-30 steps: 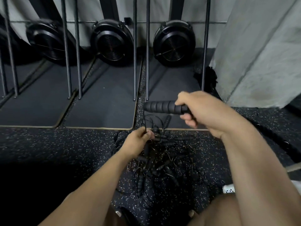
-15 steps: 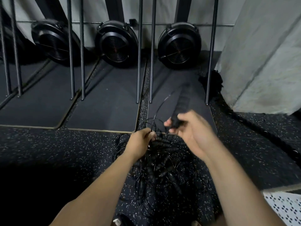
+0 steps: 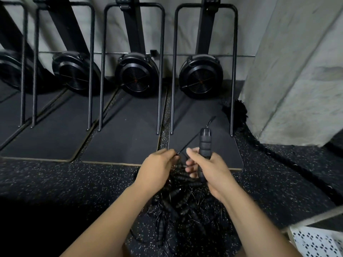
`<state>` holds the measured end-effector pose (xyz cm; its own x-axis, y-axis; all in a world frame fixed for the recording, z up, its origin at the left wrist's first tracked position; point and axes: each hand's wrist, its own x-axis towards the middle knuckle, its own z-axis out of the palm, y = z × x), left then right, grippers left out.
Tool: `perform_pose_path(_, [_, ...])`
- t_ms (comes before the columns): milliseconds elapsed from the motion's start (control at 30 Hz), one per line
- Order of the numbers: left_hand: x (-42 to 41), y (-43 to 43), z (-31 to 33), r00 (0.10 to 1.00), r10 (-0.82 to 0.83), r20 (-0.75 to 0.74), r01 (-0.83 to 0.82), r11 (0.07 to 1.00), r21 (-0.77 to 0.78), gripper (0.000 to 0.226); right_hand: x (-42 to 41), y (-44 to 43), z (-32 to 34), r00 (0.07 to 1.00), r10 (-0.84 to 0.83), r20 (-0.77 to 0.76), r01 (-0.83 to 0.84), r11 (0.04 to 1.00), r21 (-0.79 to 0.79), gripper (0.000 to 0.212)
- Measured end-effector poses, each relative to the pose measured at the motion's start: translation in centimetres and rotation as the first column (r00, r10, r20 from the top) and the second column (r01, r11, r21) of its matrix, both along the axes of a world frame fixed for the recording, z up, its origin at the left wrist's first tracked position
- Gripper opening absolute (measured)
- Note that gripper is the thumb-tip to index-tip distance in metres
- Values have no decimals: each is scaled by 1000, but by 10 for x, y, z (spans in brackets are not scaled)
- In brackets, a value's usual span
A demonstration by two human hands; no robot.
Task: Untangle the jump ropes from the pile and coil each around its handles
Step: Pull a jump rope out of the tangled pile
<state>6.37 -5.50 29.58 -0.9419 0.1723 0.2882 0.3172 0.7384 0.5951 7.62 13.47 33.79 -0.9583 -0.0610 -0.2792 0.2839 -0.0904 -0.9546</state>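
**Mia:** While we hold this handle (image 3: 205,145) up in our right hand (image 3: 213,171), where is the rest of the rope?

**Ben:** It runs as a thin cord (image 3: 187,144) from the top of the handle down to our left hand (image 3: 157,168). Our left fingers (image 3: 171,152) pinch it tight.

**Mia:** And our right fingers?

**Ben:** They wrap around the low part of the handle, so the top sticks up. The pile (image 3: 181,206) of other ropes lies on the floor (image 3: 74,182) right under our hands.

**Mia:** Is the rope hard to move?

**Ben:** We think it is light. The cord looks thin and bendy, so it may catch on the other cords. The handles look thick, with soft bumpy grips, so they are easy to hold.

**Mia:** So where do we grab?

**Ben:** We keep the handle in one hand and let the cord slide through the other. If we tug hard, the knots may get tighter, so we should pull slowly.
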Motion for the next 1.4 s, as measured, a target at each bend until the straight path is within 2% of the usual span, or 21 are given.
perform_pose_path(133, [28, 5, 59, 994, -50, -97, 35, 987, -156, 12, 32, 4, 46, 993, -77, -91, 76, 997, -18, 20])
perform_pose_path(300, [58, 22, 99, 975, -112, -193, 49, 951, -306, 15, 53, 8, 87, 989, -110, -99, 104, 992, -65, 8])
perform_pose_path(367, [79, 27, 114, 974, -129, -185, 94, 978, -187, 9, 72, 11, 107, 981, -99, -164, 94, 995, -41, 9])
perform_pose_path(467, [107, 29, 122, 987, -110, -118, 126, 983, 135, 15, 100, 8, 134, 968, -55, -246, 56, 998, -5, 9])
perform_pose_path(567, [134, 30, 112, 996, -78, 47, 62, 959, 276, 20, 122, 6, 164, 952, -71, -297, 63, 997, -36, 9])
perform_pose_path(733, [160, 14, 90, 974, 3, 228, -59, 970, 238, 25, 142, 18, 220, 915, -96, -391, 66, 994, -89, 10])
perform_pose_path(900, [174, -6, 79, 965, 90, 246, -129, 981, 146, 29, 146, 33, 252, 890, -171, -422, 86, 973, -213, 12])
perform_pose_path(1033, [184, -10, 85, 969, 114, 219, -155, 971, 183, 32, 160, 34, 235, 901, -153, -407, 58, 970, -238, 24])
perform_pose_path(1133, [201, -2, 102, 990, 128, 67, -141, 955, 262, 36, 185, 32, 199, 930, -71, -362, 2, 982, -189, 31])
perform_pose_path(1233, [216, 4, 114, 991, 130, -41, -116, 964, 241, 38, 216, 25, 155, 950, 5, -313, -35, 995, -91, 30])
perform_pose_path(1400, [237, 14, 109, 997, 26, -71, -17, 992, 126, 27, 250, 11, 99, 963, 30, -267, -23, 999, 28, 17])
